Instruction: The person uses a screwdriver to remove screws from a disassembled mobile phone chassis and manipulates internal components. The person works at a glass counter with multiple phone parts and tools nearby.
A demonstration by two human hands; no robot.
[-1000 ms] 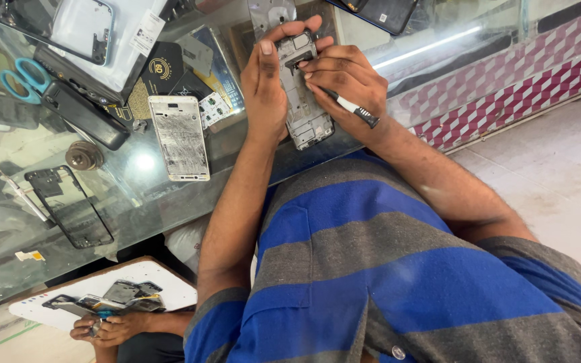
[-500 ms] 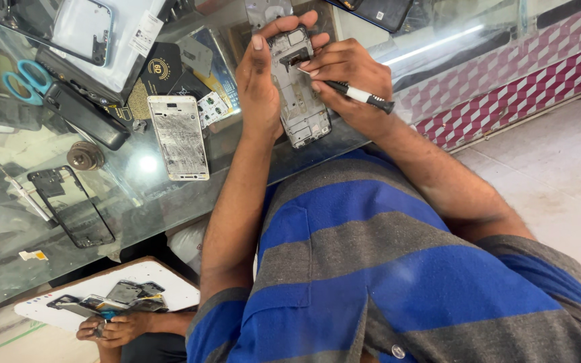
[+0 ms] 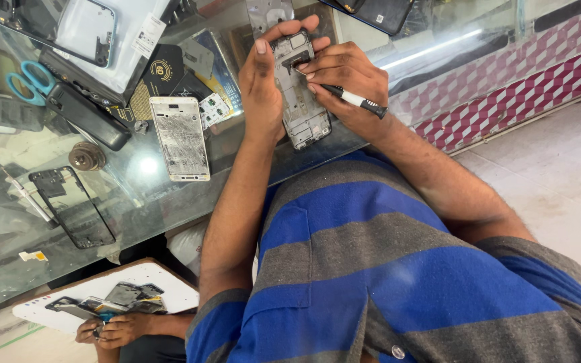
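My left hand (image 3: 262,84) grips an opened phone frame (image 3: 300,101) by its left edge and holds it upright over the glass counter (image 3: 136,202). The frame's inner metal plate and circuit parts face me. My right hand (image 3: 344,75) holds a thin screwdriver (image 3: 352,99) with a white shaft and black grip tucked under the fingers. Its fingertips pinch a small dark part near the top of the frame.
On the glass lie a scratched silver phone plate (image 3: 181,138), a black phone frame (image 3: 72,205), a dark handset (image 3: 87,115), blue-handled scissors (image 3: 28,77), cards and a white-backed phone (image 3: 85,30). At lower left another person's hand (image 3: 119,328) holds phone parts over a white board (image 3: 169,289).
My right hand's fingers have shifted up to the top of the phone frame, and the screwdriver has swung with them. The left hand keeps its grip.
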